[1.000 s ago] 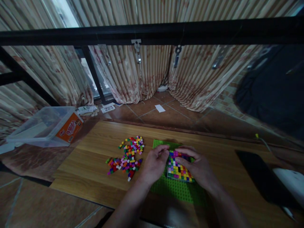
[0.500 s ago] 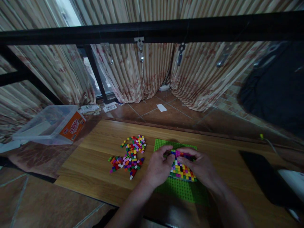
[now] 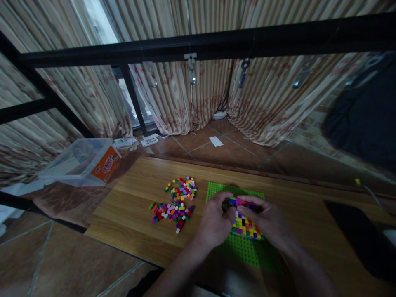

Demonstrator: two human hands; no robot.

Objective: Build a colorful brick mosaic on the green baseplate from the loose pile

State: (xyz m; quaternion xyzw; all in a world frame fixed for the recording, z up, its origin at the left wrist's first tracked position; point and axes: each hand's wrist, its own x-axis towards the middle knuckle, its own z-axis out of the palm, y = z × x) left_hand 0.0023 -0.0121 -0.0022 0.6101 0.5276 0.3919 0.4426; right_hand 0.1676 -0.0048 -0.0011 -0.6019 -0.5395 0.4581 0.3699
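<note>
A green studded baseplate (image 3: 247, 250) lies on the wooden tabletop. On it is a block of small multicoloured toy bricks (image 3: 246, 227), yellow, orange, white, black and purple among them. My left hand (image 3: 215, 220) is closed at the block's left side, thumb and fingers curled round its far left corner. From the right, my right hand (image 3: 267, 216) grips the same block, with the thumb on top and the fingers along the far edge. Both hands cover much of the far part, so any single brick between the fingertips is hidden.
Loose toy bricks (image 3: 173, 211) lie in a spread pile left of the baseplate. A clear plastic box (image 3: 72, 178) with an orange label stands beyond the table's left end. A dark flat panel (image 3: 352, 235) lies at the right. A black rail (image 3: 216, 43) crosses in front of the curtains.
The whole view has shifted, so everything sits slightly farther right. My hands keep nearly the same grip on the block, with the left thumb now closer to the right hand.
</note>
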